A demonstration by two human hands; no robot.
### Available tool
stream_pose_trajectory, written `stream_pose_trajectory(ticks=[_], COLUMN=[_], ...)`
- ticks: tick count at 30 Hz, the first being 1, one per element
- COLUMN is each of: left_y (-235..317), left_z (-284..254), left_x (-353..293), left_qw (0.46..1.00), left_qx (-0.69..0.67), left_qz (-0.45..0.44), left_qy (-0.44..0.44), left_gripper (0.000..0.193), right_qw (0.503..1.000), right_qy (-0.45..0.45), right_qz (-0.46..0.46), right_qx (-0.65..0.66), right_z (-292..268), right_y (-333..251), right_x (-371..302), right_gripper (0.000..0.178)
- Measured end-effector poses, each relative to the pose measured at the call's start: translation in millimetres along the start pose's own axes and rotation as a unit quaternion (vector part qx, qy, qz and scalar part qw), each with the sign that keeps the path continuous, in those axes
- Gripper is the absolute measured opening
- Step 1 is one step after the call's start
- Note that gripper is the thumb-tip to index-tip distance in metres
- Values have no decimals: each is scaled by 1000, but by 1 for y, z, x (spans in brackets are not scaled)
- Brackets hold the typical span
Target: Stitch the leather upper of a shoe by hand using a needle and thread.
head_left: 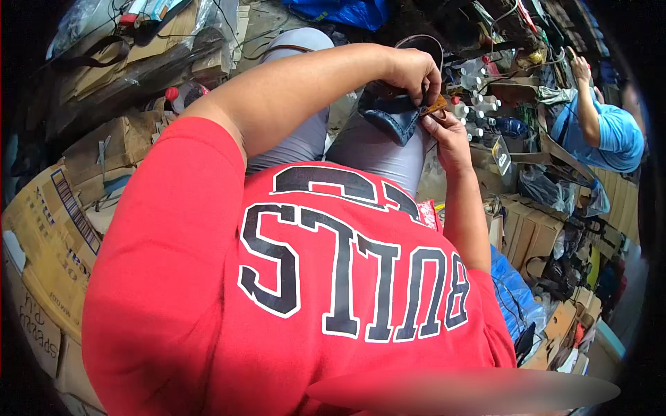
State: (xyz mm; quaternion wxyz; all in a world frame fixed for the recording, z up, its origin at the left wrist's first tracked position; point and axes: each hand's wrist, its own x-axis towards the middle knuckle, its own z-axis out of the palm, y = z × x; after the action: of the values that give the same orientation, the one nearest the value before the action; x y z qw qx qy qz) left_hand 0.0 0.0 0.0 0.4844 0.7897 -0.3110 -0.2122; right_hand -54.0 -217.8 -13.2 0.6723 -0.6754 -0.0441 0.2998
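A dark blue leather piece (394, 119) with a stitched edge, shaped like a shoe upper, rests over my right thigh. Its inner side shows tan-orange at one edge (437, 105). My left hand (414, 71) reaches across from above, its fingers closed in a pinch at that edge; anything small between the fingertips is hidden. From the right side, my right hand (449, 139) grips the same edge between thumb and bent fingers. A dark curved band (424, 43) rises just beyond my left hand, and I cannot tell whether it joins the leather piece.
Several bottles (479, 97) stand close to the right of my hands. Another person in a blue shirt (610, 135) is at the far right. Cardboard boxes (52, 243) fill the left, with a red-capped bottle (184, 96) beside my left arm. Blue plastic (513, 295) lies at right.
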Motion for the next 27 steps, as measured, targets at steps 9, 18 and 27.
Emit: stream_pose_trajectory(ticks=[9,18,27], left_y=[-8,-19,7], left_z=[-7,14,38], left_x=[-23,-62,-76], left_qw=[996,947,947], left_qx=[-88,126,197], left_qz=[-7,88,-34], left_qy=[3,284,253], left_gripper=[19,25,16], right_qw=[975,966,854], right_qy=[78,63,101], right_qz=[-82,-116,-304], right_qx=[-193,-224,-410], right_z=[-1,37,47], right_y=[-5,-6,-26], right_x=[-5,17,15], right_gripper=[9,12,78])
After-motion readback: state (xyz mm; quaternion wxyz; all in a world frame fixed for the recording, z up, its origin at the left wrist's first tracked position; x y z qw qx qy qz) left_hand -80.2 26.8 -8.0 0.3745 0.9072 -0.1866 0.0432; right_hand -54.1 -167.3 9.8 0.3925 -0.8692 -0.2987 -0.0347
